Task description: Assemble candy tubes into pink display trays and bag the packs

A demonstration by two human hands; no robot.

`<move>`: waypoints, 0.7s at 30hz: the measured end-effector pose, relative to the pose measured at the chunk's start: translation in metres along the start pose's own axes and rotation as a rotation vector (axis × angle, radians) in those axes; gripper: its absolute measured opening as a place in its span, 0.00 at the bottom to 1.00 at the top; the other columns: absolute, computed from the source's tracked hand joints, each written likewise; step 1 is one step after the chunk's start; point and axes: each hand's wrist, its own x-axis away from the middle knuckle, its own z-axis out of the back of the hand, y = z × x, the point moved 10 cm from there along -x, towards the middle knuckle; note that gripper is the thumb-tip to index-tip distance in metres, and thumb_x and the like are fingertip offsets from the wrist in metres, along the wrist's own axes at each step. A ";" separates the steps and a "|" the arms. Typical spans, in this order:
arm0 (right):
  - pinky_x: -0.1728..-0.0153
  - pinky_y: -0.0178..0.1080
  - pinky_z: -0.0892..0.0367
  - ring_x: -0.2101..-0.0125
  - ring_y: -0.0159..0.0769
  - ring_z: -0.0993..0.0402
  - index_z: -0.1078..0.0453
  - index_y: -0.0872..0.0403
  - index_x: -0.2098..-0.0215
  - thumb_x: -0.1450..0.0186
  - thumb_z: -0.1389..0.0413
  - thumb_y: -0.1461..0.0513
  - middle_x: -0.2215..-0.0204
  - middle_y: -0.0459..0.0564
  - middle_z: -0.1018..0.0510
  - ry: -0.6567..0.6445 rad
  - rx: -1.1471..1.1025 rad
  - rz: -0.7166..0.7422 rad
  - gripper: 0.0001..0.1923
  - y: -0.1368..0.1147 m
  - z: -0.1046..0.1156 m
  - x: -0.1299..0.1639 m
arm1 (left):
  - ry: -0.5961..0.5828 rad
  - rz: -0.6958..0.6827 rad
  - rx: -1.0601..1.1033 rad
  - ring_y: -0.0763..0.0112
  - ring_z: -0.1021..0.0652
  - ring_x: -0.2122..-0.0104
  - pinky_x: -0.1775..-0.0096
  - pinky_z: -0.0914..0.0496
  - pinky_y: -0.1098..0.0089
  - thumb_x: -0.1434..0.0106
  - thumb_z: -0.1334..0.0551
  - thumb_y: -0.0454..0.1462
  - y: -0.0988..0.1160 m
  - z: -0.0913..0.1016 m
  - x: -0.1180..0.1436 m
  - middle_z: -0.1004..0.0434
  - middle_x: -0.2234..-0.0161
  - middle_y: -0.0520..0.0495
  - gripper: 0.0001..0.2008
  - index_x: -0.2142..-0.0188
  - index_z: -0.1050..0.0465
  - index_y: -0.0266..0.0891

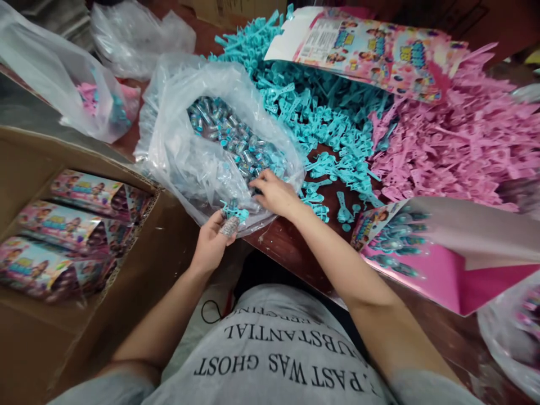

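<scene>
Vials of clear plastic with blue caps (230, 132) lie heaped inside a large, crumpled bag of translucent plastic (169, 146), which stands wide open on a dark red tabletop (287, 244). The person's right hand (273, 193) reaches over the bag's near side, its fingers bent down at the edge of the heap; whether they grip a vial cannot be told. The left hand (214, 239), at the bag's near edge, pinches a small bunch of turquoise plastic pieces (235, 212) between thumb and fingers.

Beyond the right hand spreads a large pile of flat, openwork turquoise plastic pieces (329, 124), meeting a pile of similar pink plastic pieces (459, 140) on its right. Colourfully printed cardboard packaging (367, 50) lies across both piles. Nearer the person's right arm, an open printed box with a bright pink interior (439, 270) rests on its side. On the left, a brown corrugated carton (139, 275) contains three printed packs (63, 222) side by side.
</scene>
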 end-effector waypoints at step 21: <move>0.59 0.39 0.25 0.59 0.37 0.19 0.25 0.52 0.38 0.19 0.51 0.53 0.52 0.54 0.18 0.304 -0.123 0.138 0.20 0.017 0.063 0.201 | -0.555 -0.190 -0.486 0.66 0.19 0.63 0.57 0.24 0.67 0.33 0.28 0.47 0.033 -0.124 0.016 0.15 0.62 0.48 0.13 0.57 0.16 0.39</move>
